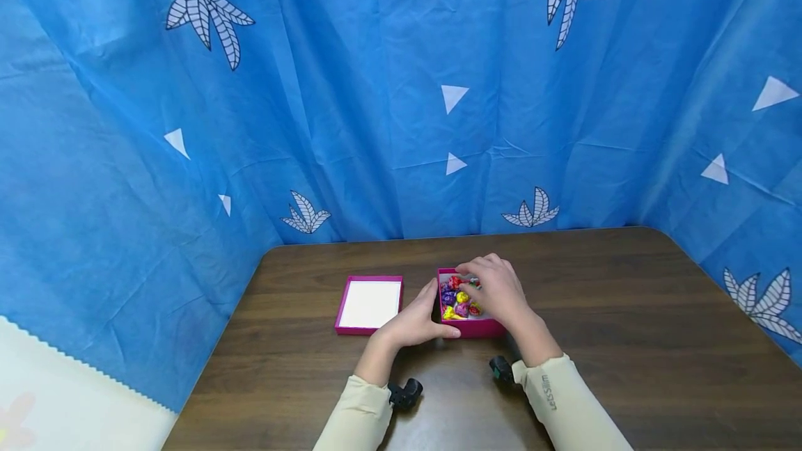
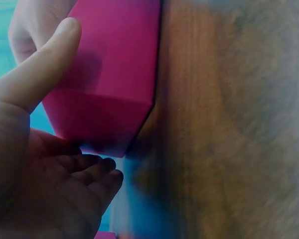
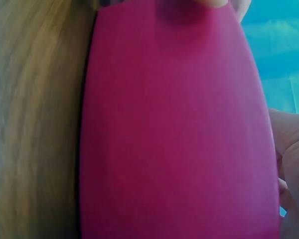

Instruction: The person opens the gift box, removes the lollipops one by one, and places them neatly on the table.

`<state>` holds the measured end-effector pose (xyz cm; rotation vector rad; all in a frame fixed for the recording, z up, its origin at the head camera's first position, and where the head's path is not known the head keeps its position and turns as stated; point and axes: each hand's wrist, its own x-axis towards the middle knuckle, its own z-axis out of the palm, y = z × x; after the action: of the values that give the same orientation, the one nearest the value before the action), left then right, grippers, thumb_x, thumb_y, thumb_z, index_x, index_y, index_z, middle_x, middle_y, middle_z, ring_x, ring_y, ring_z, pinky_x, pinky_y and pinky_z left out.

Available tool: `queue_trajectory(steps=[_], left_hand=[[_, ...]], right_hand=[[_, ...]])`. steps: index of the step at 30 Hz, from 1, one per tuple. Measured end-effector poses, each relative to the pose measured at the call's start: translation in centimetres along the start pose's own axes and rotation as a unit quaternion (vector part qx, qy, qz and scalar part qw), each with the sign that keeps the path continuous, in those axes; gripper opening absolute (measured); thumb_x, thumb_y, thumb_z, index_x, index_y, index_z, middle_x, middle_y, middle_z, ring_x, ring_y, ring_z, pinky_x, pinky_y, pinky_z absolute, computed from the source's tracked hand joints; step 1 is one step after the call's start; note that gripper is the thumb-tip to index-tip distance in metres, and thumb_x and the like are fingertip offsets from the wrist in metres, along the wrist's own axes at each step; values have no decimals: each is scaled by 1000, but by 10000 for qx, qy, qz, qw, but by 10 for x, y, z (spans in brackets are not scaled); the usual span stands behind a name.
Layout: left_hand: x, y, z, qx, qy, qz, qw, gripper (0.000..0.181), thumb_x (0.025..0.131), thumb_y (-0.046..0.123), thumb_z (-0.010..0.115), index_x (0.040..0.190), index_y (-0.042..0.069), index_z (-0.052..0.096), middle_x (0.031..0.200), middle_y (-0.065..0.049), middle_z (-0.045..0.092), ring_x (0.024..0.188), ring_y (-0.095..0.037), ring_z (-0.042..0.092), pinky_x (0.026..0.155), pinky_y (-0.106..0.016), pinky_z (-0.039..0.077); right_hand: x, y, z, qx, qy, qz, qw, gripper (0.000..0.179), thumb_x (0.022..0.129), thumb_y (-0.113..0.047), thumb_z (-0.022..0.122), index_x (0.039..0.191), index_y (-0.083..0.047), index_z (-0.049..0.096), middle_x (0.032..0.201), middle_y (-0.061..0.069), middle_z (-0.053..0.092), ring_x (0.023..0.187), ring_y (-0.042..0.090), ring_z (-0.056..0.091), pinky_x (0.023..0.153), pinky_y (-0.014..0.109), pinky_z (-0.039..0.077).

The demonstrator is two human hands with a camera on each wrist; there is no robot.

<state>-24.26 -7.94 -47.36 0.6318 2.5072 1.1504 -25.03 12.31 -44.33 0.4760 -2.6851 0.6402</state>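
A magenta box point(image 1: 481, 328) holds several small wrapped candies point(image 1: 462, 297) in red, yellow and purple. My left hand point(image 1: 413, 322) is at the box's near left corner, its fingers along the left side and its thumb by the front wall. In the left wrist view that hand's fingers point(image 2: 97, 177) are loosely bent beside the box wall point(image 2: 114, 59). My right hand point(image 1: 498, 289) reaches over the box from the right, fingers bent down among the candies. Whether its fingertips pinch a candy is hidden, also in the right wrist view, where the box wall point(image 3: 174, 129) fills most of the frame.
A shallow magenta lid point(image 1: 374, 305) with a white inside lies left of the box on the brown wooden table point(image 1: 282, 374). A blue curtain point(image 1: 388, 124) hangs behind the table's far edge. Black wrist cameras point(image 1: 406, 394) sit on both wrists.
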Motion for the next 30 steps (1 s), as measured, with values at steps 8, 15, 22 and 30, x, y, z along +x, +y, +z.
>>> queue_trajectory(steps=[8, 15, 22, 30], left_hand=[[2, -3, 3, -34, 46, 136, 9999, 110, 85, 47, 76, 161, 8, 8, 164, -14, 24, 145, -27, 38, 119, -48, 37], [2, -2, 3, -27, 18, 93, 10000, 109, 85, 48, 76, 161, 8, 9, 164, -13, 25, 144, -26, 39, 118, -48, 38], [2, -2, 5, 21, 20, 97, 9999, 108, 85, 48, 76, 161, 7, 10, 164, -13, 24, 145, -26, 37, 118, -48, 37], [2, -3, 4, 59, 42, 35, 10000, 109, 85, 48, 76, 161, 8, 9, 165, -13, 23, 146, -27, 36, 118, -49, 38]], right_hand=[[10, 0, 0, -462, -291, -316, 9980, 29, 80, -27, 85, 106, -17, 78, 103, 0, 76, 96, 19, 55, 94, 44, 46], [12, 4, 6, -907, -382, -420, 9943, 30, 79, -32, 85, 105, -19, 79, 102, 0, 77, 90, 18, 53, 100, 47, 44], [10, 4, 13, -1236, -300, -409, 9910, 37, 76, -35, 87, 109, -20, 79, 101, 1, 77, 93, 19, 55, 103, 50, 43], [13, 1, 16, -1530, -346, -413, 9867, 38, 76, -37, 87, 109, -21, 79, 105, 2, 76, 91, 19, 54, 97, 46, 44]])
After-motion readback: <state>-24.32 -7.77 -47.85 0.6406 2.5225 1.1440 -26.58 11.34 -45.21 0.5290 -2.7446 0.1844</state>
